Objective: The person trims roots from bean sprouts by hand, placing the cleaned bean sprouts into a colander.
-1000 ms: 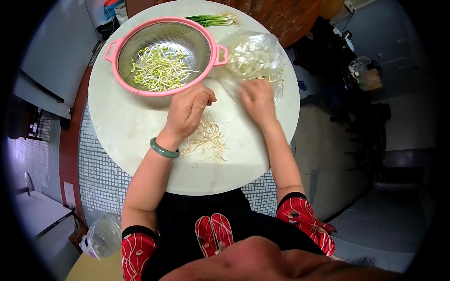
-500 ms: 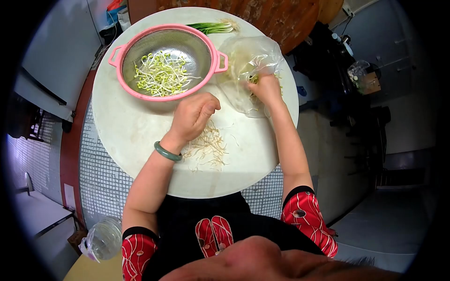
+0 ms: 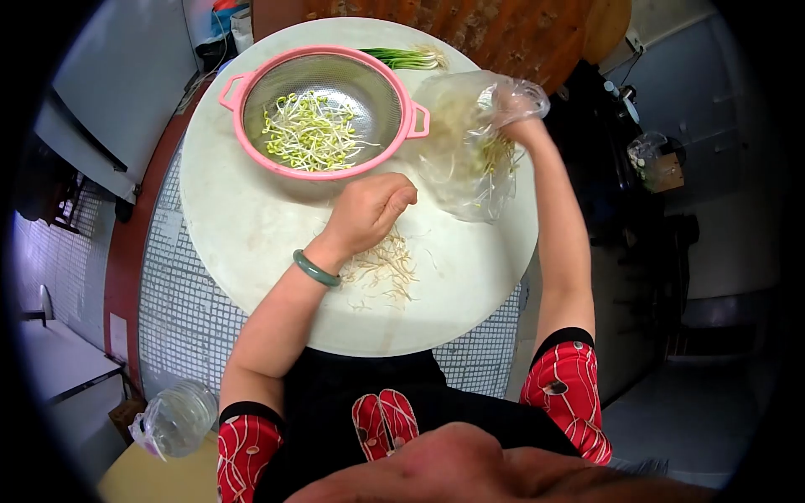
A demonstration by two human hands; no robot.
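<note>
My left hand (image 3: 373, 210) is closed in a loose fist, thumb against the curled fingers, above a pile of thin brownish root ends (image 3: 386, 270) on the table. What it holds, if anything, is hidden. My right hand (image 3: 521, 116) is at the mouth of a clear plastic bag (image 3: 457, 159), with film covering its fingers, so I cannot see their grip. More sprouts (image 3: 496, 155) show through the bag below that hand. Beyond my left hand stands a pink-rimmed metal mesh strainer (image 3: 402, 117), holding bean sprouts (image 3: 314, 134) with yellow-green heads.
A bunch of green onions (image 3: 407, 58) lies at the far edge of the round white table (image 3: 243, 243). A large clear plastic bottle (image 3: 178, 417) stands at lower left. A brown wooden surface (image 3: 495, 33) rises behind the table.
My right hand has moved up and right, and the bag's mouth has risen around it. My left hand keeps its closed shape over the root ends. The whole view has shifted slightly.
</note>
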